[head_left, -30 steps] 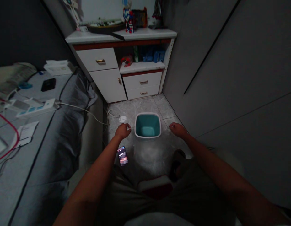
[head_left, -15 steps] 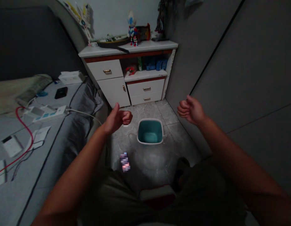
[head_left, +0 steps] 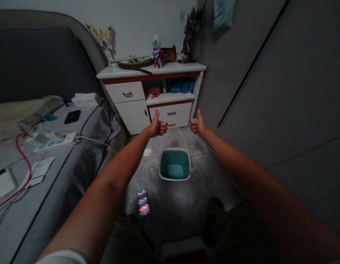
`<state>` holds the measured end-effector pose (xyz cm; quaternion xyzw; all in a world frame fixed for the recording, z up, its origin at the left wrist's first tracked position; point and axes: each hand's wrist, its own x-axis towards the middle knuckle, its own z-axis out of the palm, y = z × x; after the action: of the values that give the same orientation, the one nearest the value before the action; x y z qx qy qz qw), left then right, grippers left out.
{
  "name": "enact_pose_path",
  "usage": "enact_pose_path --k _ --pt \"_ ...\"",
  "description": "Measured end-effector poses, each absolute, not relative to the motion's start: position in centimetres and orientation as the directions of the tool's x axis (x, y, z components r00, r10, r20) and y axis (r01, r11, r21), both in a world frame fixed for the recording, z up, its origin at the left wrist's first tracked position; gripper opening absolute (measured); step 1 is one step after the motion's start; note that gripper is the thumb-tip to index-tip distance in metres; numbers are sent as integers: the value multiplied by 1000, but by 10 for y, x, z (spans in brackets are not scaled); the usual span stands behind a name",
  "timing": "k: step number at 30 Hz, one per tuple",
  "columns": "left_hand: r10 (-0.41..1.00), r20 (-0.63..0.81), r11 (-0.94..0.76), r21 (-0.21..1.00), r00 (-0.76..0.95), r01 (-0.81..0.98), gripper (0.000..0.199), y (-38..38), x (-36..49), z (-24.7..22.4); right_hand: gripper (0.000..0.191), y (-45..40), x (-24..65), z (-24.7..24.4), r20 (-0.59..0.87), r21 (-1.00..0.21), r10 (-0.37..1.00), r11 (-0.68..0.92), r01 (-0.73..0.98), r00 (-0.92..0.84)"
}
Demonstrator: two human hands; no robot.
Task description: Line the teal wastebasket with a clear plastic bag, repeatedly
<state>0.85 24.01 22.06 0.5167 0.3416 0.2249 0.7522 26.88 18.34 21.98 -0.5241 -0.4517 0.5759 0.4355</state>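
Observation:
My left hand (head_left: 158,125) is raised in front of the white cabinet, its fingers curled into a fist and the thumb pointing up. Level with it on the right, my right hand (head_left: 198,124) makes the same thumb-up fist. Nothing shows in either hand, and a gap lies between them. Below and between the hands, a teal bin (head_left: 175,165) with a pale rim stands upright on the grey tiled floor (head_left: 175,198). Neither hand touches it. Its inside holds nothing visible.
A white cabinet (head_left: 131,102) with figures on top stands ahead. On the left, a grey bed (head_left: 62,172) carries a power strip (head_left: 58,142), a black phone (head_left: 72,116) and cables. A pixelated object (head_left: 143,202) lies on the floor. Grey panels (head_left: 282,91) rise at right.
Both hands have moved forward and closer together, with the arms stretched further and the thumbs up. The view has tilted upward, so the cabinet and bin sit lower.

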Motion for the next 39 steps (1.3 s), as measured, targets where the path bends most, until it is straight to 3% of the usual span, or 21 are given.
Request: enact_pose_path --k 4,9,13,15,17,19,22,24,26,28,32,39 --pt "721 -241 354 934 650 -46 82 233 3 226 76 184 282 227 -152 -987 983 -156 -32 -104" --pt "868 -70 206 951 492 -229 74 195 -1 277 65 160 278 233 7 -999 995 11 46 -95" --pt "915 100 22 955 391 -296 58 126 -21 284 42 96 263 190 162 -930 977 197 311 -136" --pt "912 150 -55 967 382 -249 45 95 -36 257 29 58 257 154 111 -839 970 209 503 -217" --pt "911 112 -89 993 396 -77 32 76 -51 214 19 27 256 118 1 -697 967 184 693 -256" --pt "921 49 -143 966 386 218 24 71 -63 166 11 7 257 87 -112 -525 942 214 824 -316" --pt "898 -81 -273 670 433 691 19 80 -76 107 13 1 253 58 -245 -356 899 265 896 -363" --pt "890 -177 -308 448 421 839 29 89 -82 84 19 5 245 45 -306 -329 887 241 913 -345" --pt "883 -257 -306 319 393 897 33 98 -87 73 25 9 235 32 -347 -316 879 218 924 -326" --pt "859 -343 -298 270 381 915 35 105 -90 66 29 9 227 19 -374 -313 870 208 927 -321" --pt "771 -487 -298 293 410 908 38 112 -98 55 30 5 221 0 -407 -350 854 181 919 -324" --pt "725 -519 -301 353 453 886 37 111 -101 47 29 10 225 10 -386 -375 865 170 911 -320"
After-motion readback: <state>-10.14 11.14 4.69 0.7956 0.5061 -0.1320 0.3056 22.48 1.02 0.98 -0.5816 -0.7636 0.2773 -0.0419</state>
